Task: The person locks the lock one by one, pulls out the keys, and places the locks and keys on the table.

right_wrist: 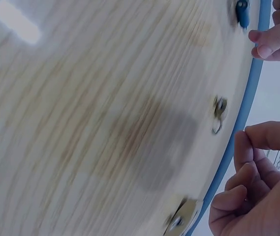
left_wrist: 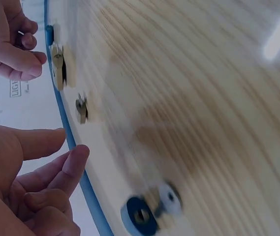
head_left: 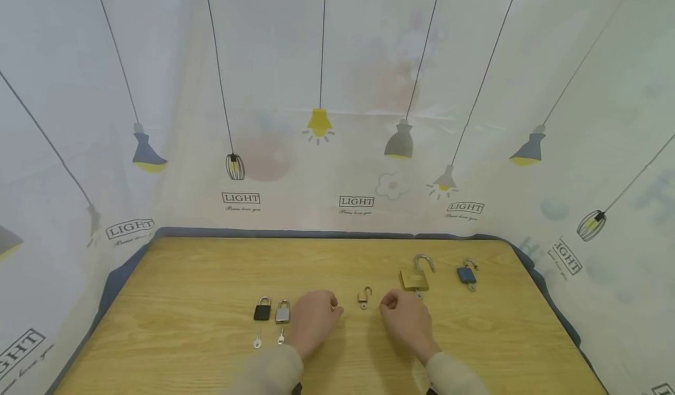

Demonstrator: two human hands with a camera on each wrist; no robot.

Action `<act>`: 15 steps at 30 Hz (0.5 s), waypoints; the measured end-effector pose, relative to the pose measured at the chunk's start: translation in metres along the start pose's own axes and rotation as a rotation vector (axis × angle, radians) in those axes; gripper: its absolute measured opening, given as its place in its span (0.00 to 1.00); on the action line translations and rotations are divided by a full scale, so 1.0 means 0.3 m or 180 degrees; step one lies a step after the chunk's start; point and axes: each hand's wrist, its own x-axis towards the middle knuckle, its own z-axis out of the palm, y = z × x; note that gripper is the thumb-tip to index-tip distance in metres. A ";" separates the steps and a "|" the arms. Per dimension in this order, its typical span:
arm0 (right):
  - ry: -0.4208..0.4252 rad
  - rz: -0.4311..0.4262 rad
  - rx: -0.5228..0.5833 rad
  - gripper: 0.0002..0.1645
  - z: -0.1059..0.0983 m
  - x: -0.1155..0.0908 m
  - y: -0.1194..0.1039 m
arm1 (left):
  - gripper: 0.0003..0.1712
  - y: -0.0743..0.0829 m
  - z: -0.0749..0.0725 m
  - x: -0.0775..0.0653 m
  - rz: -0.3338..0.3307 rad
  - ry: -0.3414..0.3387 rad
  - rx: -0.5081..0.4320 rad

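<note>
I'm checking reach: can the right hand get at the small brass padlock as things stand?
Probably yes: the right hand appears empty, near the small brass padlock, with only bare tabletop showing between them. The left hand is on the other side, apart from it.

The printed wall sheet point(head_left: 285, 43) behind the desk point(head_left: 211, 266) repeats the word "LIGHT" in dark capitals inside thin rectangular frames. Along the back, three framed labels point(head_left: 357, 201) read in full, with another tilted at the left. Beneath them runs small slanted script; only its closing "love you" is roughly legible. A right-hand label point(head_left: 568, 257) shows just "IGHT", and a lower-left one point(head_left: 21, 351), cut by the view's edge, "GHT".
</note>
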 end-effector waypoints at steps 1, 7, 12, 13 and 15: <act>0.0022 0.0017 -0.0014 0.02 -0.006 0.004 0.011 | 0.08 0.014 0.010 0.008 -0.0022 -0.0021 -0.0009; 0.0058 0.0102 -0.0024 0.03 -0.026 0.022 0.055 | 0.09 0.077 0.059 0.053 -0.0193 0.0002 -0.0011; 0.0012 0.0201 -0.0100 0.02 -0.034 0.027 0.079 | 0.11 0.104 0.091 0.085 -0.0368 -0.0049 -0.0135; 0.0010 0.0206 -0.0108 0.02 -0.036 0.027 0.082 | 0.12 0.110 0.098 0.091 -0.0401 -0.0070 -0.0169; -0.0002 0.0204 -0.0106 0.02 -0.040 0.027 0.085 | 0.15 0.121 0.111 0.102 -0.0458 -0.0067 -0.0195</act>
